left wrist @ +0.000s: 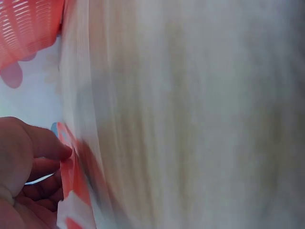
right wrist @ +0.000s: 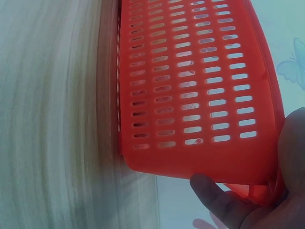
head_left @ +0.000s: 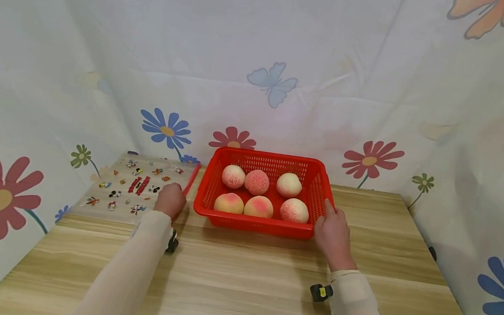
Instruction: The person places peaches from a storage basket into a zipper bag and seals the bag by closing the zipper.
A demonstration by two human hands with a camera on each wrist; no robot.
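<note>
The right hand [head_left: 333,231] is gripping the red basket [head_left: 261,224] of six peaches, mid-bench, at its 4 o'clock corner, fingers curled under the rim. The left hand [head_left: 170,199] is pinching a clear sticker bag's [head_left: 120,192] red strip at 9 o'clock. Any shifting is best kept level and slow.

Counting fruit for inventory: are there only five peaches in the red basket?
No, the red basket holds six peaches, three in each of two rows.

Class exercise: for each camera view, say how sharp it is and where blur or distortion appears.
Head view: sharp, evenly lit, edges bent by the wide lens. Left wrist view: heavily smeared; only the left hand is recognisable. Right wrist view: the basket is crisp, the table streaked.
</note>
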